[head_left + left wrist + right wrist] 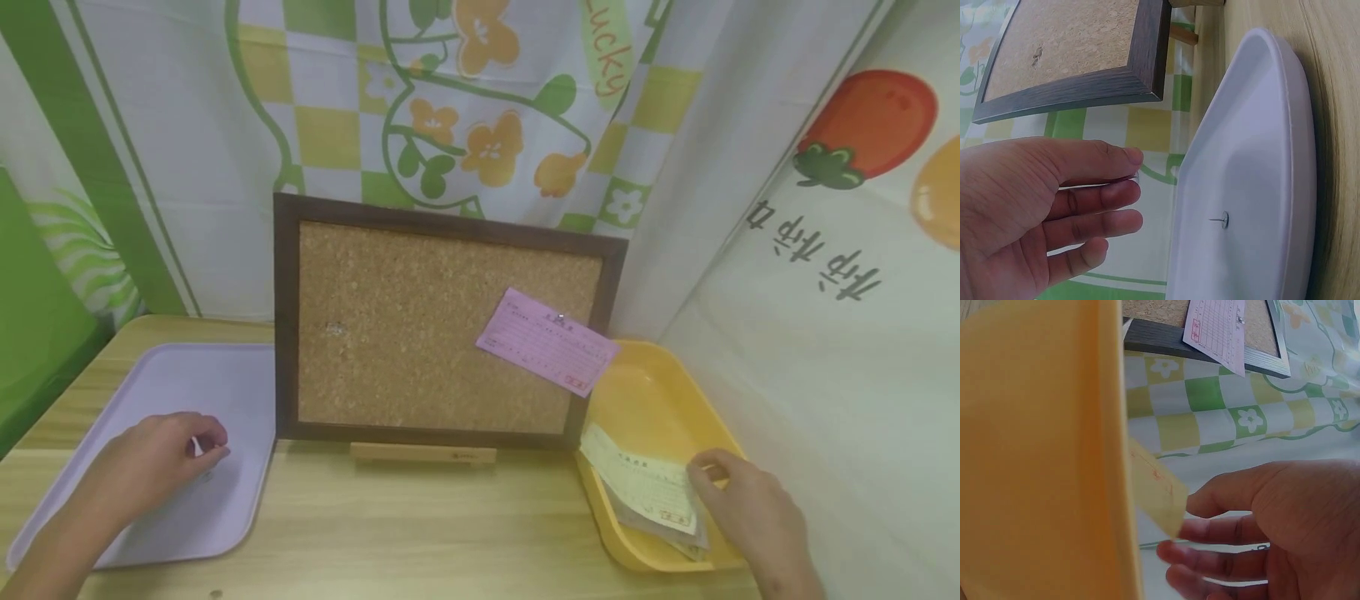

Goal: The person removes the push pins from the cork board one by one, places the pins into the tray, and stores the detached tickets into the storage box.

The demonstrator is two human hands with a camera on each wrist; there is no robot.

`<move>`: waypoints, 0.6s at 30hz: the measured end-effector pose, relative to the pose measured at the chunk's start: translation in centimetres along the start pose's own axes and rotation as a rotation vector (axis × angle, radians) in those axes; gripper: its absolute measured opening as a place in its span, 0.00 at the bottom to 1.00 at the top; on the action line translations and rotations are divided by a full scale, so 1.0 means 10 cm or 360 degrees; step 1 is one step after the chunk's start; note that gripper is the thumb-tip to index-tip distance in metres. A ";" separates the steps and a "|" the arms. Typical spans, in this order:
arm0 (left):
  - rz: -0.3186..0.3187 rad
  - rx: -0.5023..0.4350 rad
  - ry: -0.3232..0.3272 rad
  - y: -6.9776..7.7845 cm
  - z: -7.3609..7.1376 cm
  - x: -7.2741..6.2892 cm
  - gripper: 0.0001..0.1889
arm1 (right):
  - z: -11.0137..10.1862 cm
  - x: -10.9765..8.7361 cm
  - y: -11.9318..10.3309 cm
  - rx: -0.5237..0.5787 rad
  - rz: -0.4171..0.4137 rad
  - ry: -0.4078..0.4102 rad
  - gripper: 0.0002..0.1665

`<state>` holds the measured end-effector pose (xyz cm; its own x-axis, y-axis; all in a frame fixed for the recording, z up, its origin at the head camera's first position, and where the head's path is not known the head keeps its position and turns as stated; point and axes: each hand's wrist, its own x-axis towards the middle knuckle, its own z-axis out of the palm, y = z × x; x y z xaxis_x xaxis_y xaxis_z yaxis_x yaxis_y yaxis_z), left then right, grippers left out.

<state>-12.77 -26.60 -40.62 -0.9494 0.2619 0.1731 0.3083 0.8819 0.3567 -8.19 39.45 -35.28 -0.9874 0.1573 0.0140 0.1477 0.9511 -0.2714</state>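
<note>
Over the lavender tray point(202, 367), my left hand point(161, 458) pinches a small shiny thing point(1136, 179), mostly hidden by the thumb and forefinger. A silver thumbtack point(1225, 220) lies point up in that tray. My right hand point(761, 512) pinches the edge of a pale yellow paper slip point(648, 483) at the yellow tray point(697, 392). Other slips point(660, 527) show beneath it. Between the trays stands a dark-framed cork board point(420, 333). A pink slip point(543, 346) hangs slanted on its right side, held by a silver tack point(560, 317).
The board leans on a small wooden stand point(423, 453) on the wooden table point(420, 517). A small speckled patch point(335, 328) shows on the cork's left side. Behind hangs a patterned curtain point(330, 133), and printed white cloth point(840, 358) is at the right.
</note>
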 end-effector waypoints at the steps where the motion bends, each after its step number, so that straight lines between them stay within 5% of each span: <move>1: -0.0001 0.0001 0.0003 0.01 0.00 0.01 0.03 | 0.00 0.00 0.00 0.0002 0.0004 -0.0002 0.27; 11: 0.0112 0.0070 0.0097 0.13 -0.02 0.04 0.05 | -0.01 -0.03 -0.06 0.0040 -0.0016 0.0040 0.34; 18: 0.0295 0.0137 0.0330 0.38 -0.02 0.12 0.05 | -0.02 0.01 -0.24 0.0136 -0.0141 0.0177 0.26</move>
<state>-12.69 -23.03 -38.91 -0.8423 0.3436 0.4152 0.4606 0.8590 0.2236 -8.61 37.25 -34.44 -0.9834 0.1068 0.1464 0.0504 0.9372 -0.3450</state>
